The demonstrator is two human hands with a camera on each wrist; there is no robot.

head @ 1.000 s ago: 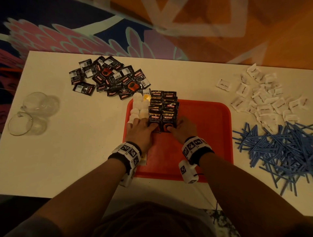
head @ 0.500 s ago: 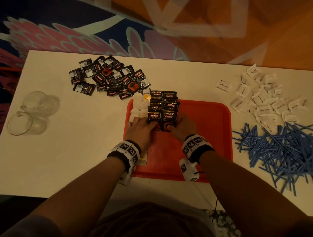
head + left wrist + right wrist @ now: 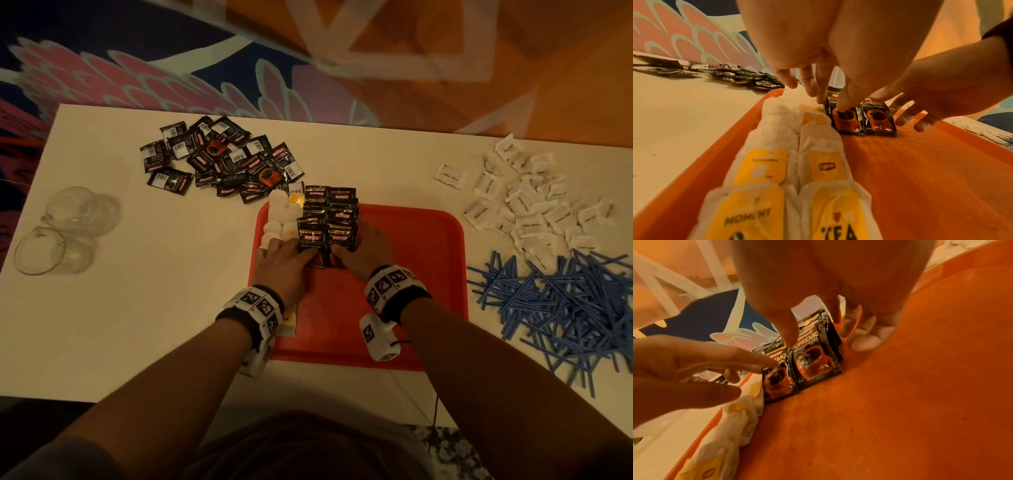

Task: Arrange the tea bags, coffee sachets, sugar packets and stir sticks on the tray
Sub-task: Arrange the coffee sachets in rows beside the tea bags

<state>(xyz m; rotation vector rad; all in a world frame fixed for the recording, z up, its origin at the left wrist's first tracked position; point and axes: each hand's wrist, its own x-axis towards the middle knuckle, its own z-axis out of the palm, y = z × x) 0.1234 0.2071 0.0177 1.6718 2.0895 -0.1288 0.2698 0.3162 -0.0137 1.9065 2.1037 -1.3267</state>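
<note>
Coffee sachets (image 3: 327, 222) | squared into two rows at tray (image 3: 428, 274) 11 o'clock | pressed by left hand (image 3: 284, 265), right hand (image 3: 366, 253), fingers straight, nothing gripped

The black coffee sachets (image 3: 327, 222) in two rows on the tray read "KOPIKO" in red and "SUPREMO" below it; in the wrist views their fronts show "SUPREMO" only in part. The loose sachets (image 3: 226, 161) on the table carry the same two words, some upside down, and barcodes whose digits are too small to read. The tea bags (image 3: 797, 162) have yellow tags: one bears the "Lipton" logo, others "MOMENT" and "TEA". The sugar packets (image 3: 534, 202) bear dark print too small to read.
</note>
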